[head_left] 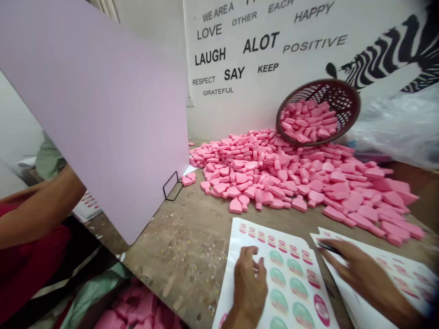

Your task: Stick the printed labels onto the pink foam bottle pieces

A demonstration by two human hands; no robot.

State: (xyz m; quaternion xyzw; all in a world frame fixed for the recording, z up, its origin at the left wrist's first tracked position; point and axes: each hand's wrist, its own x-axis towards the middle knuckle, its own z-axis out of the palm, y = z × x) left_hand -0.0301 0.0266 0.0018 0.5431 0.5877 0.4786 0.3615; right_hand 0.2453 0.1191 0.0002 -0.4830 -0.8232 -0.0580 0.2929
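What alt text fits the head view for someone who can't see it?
The left hand is over a sticker sheet; the right hand, over more sheets, holds a blurred dark object. Behind them, pink pieces heap on the table near a tipped basket.

Sheet (pixel 285 266): white, printed green and pink, flat. Papers (pixel 363 305): white, pink-printed, overlapping, just right of sheet. Tool (pixel 329 248): dark, slender, over papers' far left corner; type unclear.
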